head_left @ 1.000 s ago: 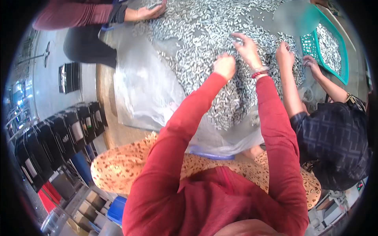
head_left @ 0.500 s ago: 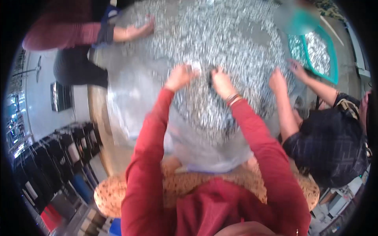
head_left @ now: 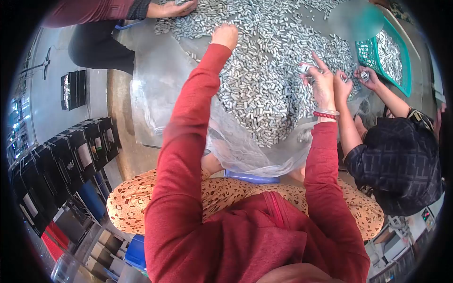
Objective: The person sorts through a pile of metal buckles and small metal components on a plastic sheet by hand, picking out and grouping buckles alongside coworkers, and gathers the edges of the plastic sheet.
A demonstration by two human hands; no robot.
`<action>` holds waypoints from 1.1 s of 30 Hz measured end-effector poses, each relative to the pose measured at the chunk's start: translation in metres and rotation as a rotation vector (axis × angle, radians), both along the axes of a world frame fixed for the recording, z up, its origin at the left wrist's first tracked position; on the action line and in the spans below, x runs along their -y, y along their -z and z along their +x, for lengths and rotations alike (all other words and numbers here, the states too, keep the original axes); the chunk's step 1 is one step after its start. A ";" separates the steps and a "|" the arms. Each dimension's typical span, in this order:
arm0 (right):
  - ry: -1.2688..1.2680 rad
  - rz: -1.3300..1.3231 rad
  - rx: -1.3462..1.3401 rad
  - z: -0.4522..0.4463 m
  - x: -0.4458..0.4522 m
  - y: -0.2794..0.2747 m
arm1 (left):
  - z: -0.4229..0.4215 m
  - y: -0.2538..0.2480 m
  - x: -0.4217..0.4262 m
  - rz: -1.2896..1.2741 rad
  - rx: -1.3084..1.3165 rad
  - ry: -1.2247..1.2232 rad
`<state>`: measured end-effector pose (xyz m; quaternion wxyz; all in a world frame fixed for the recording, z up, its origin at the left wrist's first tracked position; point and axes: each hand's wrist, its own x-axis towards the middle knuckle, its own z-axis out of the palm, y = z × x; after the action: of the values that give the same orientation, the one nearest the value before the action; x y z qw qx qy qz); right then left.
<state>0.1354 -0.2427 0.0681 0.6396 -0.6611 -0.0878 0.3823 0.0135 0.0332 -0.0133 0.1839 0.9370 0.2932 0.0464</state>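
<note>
A wide heap of small silver metal cylinders (head_left: 264, 80) lies on a clear plastic sheet (head_left: 158, 101). My left hand (head_left: 224, 37) is closed above the far left part of the heap; its back faces me, and whatever its fingers hold is hidden. Over the right side of the heap, my right hand (head_left: 322, 82) grips a small shiny metal piece (head_left: 306, 68) with its thumb and fingers, while one finger sticks out forward. A red bead bracelet and a pale bangle circle the right wrist.
A co-worker's hands (head_left: 343, 85) are close to my right hand, with another piece in them. Beyond stands a green basket (head_left: 405, 78) of metal parts. At the far left, another person's hand (head_left: 174, 8) reaches in. A blue rim (head_left: 252, 177) shows near my knees.
My left hand has moved forward, away from me. My right hand has shifted right, toward the co-worker, and a metal piece now shows in it. The other person's left-side hand has moved further off.
</note>
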 end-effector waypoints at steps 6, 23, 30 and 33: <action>0.050 0.345 -0.457 0.003 0.023 -0.004 | 0.000 -0.025 -0.009 -0.542 -0.047 0.002; 0.030 1.133 -1.037 -0.019 0.005 0.005 | 0.002 0.063 0.005 0.032 -0.111 -0.265; -0.009 1.011 -1.057 -0.057 0.019 0.020 | -0.009 -0.020 0.018 0.133 -0.245 -0.047; -0.048 0.891 -0.969 -0.087 0.023 0.012 | -0.016 -0.037 0.017 0.445 -0.318 0.066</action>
<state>0.0485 -0.2653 0.0559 0.8105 -0.0841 0.0454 0.5780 -0.0021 0.0166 0.0232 -0.0732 0.9590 0.2701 -0.0440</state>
